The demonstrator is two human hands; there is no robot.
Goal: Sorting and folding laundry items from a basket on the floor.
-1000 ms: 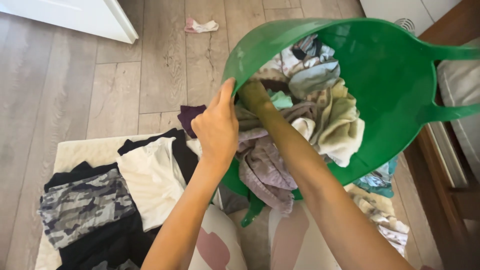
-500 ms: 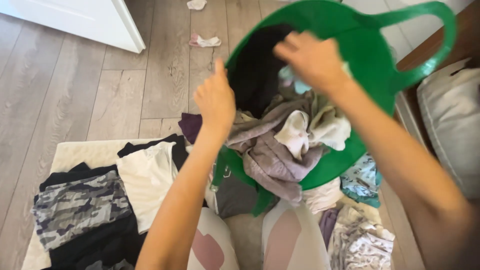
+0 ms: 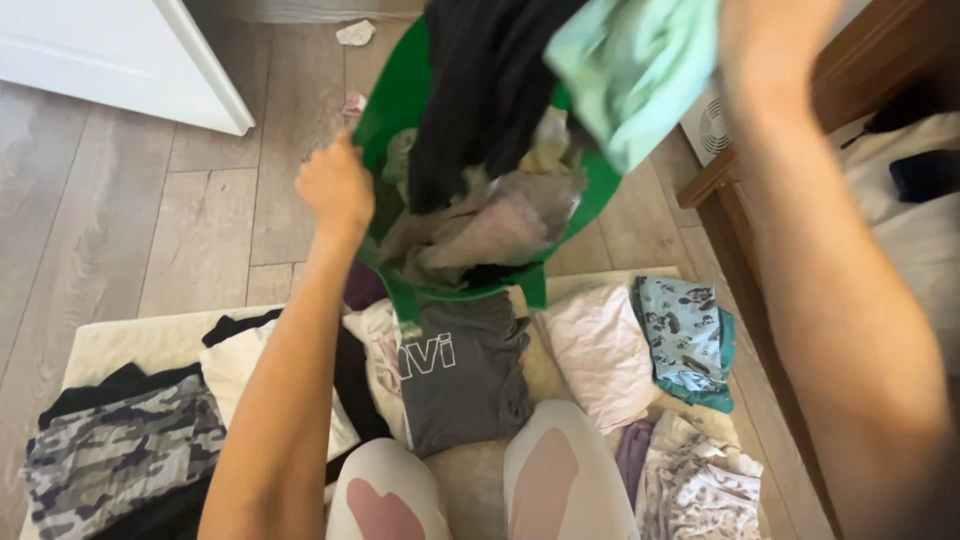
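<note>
My left hand (image 3: 335, 185) grips the near rim of a green plastic tub (image 3: 395, 85) that is tipped toward me, full of crumpled clothes (image 3: 480, 230). Raised at the top right, my right hand (image 3: 775, 45) is closed on a mint-green garment (image 3: 640, 60) pulled up out of the tub. A black garment (image 3: 485, 90) hangs up beside it; whether the same hand holds it I cannot tell. The right forearm fills the frame's right side.
Folded clothes lie on a cream mat (image 3: 130, 335): a camouflage piece (image 3: 120, 450), a white one (image 3: 235, 365), a grey shirt (image 3: 465, 375), a pale pink one (image 3: 600, 350), a blue patterned one (image 3: 690, 330). Wooden furniture (image 3: 740, 200) stands right, a white door (image 3: 120, 60) far left.
My right hand has risen to the top of the frame, drawing the mint-green garment out. The tub has shifted left and away, uncovering the grey shirt and other folded pieces.
</note>
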